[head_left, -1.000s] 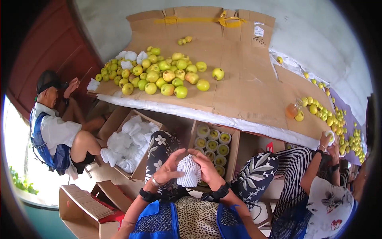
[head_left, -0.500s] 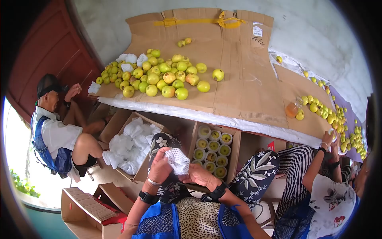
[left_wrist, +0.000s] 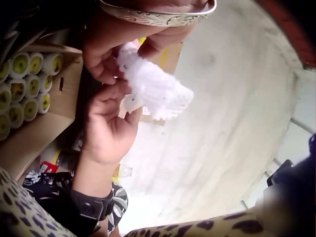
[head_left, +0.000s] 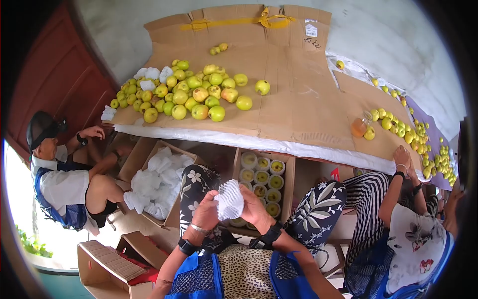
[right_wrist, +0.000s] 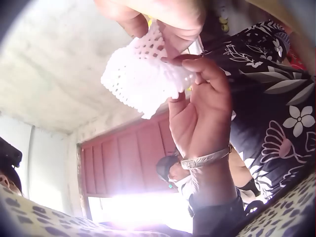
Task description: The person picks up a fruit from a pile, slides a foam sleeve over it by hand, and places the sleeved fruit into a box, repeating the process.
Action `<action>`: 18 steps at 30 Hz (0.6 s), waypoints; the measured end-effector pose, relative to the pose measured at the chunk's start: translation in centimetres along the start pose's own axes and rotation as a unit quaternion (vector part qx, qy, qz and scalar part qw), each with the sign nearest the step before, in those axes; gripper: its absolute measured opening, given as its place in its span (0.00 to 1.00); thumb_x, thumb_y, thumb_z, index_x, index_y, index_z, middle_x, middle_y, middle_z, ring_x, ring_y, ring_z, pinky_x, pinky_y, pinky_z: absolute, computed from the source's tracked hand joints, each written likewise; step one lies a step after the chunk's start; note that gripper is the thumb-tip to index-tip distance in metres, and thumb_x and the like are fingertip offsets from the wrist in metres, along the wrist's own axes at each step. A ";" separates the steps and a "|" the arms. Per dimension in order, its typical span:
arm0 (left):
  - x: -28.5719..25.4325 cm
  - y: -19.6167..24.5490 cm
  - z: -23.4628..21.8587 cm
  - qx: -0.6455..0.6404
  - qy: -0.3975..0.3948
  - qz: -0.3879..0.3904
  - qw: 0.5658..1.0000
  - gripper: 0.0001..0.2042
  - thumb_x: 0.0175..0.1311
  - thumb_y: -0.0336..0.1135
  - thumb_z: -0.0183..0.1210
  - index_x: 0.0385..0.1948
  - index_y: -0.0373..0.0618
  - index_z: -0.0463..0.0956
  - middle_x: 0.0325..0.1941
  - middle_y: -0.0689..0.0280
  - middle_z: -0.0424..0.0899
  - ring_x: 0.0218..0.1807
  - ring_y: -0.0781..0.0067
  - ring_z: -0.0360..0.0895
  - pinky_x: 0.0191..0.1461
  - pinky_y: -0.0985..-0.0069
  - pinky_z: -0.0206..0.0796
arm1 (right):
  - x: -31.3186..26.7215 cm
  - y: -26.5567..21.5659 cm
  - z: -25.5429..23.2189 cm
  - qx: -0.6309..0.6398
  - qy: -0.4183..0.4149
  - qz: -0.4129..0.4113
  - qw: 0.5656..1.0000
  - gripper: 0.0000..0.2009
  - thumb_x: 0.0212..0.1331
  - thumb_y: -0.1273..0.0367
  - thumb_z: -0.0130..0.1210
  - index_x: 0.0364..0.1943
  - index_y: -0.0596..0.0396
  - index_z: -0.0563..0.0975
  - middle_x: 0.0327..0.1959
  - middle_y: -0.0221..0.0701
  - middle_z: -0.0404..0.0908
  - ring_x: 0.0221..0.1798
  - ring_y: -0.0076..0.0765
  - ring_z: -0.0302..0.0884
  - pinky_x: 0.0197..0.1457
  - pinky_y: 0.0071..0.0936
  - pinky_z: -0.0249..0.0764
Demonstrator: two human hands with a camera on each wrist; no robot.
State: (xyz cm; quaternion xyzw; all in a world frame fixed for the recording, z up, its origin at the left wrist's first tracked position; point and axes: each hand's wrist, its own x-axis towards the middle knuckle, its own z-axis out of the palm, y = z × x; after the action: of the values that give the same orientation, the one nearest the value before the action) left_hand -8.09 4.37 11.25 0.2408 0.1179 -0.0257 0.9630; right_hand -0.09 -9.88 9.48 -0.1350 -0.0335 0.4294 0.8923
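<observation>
While left fingers (head_left: 209, 200) pinch white foam netting (head_left: 230, 200) | right fingers (head_left: 252, 203), also curled, grip its other side

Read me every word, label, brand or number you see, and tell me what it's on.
No text reads clearly.
White label on the cardboard sheet: print too small.
Dark marks just under that label: too blurred.
Red patch below the sheet: any print too small.

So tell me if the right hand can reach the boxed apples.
Likely yes: the apples sit in an open-topped box close by, though the right hand holds a white foam net.
</observation>
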 end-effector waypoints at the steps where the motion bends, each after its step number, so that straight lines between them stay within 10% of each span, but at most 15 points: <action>1: 0.1 0.0 -0.1 -0.014 -0.004 0.009 1.000 0.11 0.57 0.25 0.47 0.42 0.46 0.67 0.45 0.62 0.75 0.48 0.65 0.73 0.51 0.66 0.67 | -0.1 0.0 0.2 -0.001 0.017 0.023 1.000 0.15 0.61 0.65 0.49 0.49 0.56 0.68 0.46 0.28 0.74 0.48 0.26 0.73 0.53 0.25 0.69; 8: -0.2 0.1 0.6 0.121 0.037 0.102 0.987 0.10 0.57 0.24 0.51 0.40 0.46 0.66 0.40 0.63 0.76 0.41 0.72 0.76 0.44 0.76 0.69 | 0.0 1.5 -1.2 -0.181 0.096 0.068 0.976 0.15 0.62 0.66 0.49 0.50 0.58 0.68 0.45 0.28 0.73 0.45 0.22 0.73 0.50 0.21 0.70; 12: 0.1 0.4 0.5 0.273 0.128 0.250 0.920 0.12 0.57 0.20 0.51 0.40 0.44 0.63 0.36 0.63 0.76 0.36 0.77 0.75 0.39 0.81 0.69 | 0.5 1.1 -1.6 -0.388 0.130 -0.096 0.907 0.16 0.63 0.66 0.48 0.53 0.56 0.66 0.48 0.29 0.71 0.50 0.22 0.68 0.54 0.20 0.66; 18: 0.2 -0.1 0.2 0.450 0.172 0.263 0.836 0.20 0.57 0.26 0.55 0.50 0.39 0.57 0.33 0.61 0.78 0.34 0.80 0.74 0.36 0.83 0.66 | -0.7 1.7 1.1 -0.480 0.007 -0.075 0.874 0.39 0.44 0.57 0.66 0.59 0.59 0.59 0.55 0.40 0.65 0.58 0.34 0.63 0.60 0.28 0.62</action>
State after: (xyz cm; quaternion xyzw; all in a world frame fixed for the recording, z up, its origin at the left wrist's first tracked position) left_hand -7.86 4.23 11.35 0.6701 0.1890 0.2199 0.6833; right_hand -2.01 -9.18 10.17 -0.5468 -0.2391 0.2912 0.7477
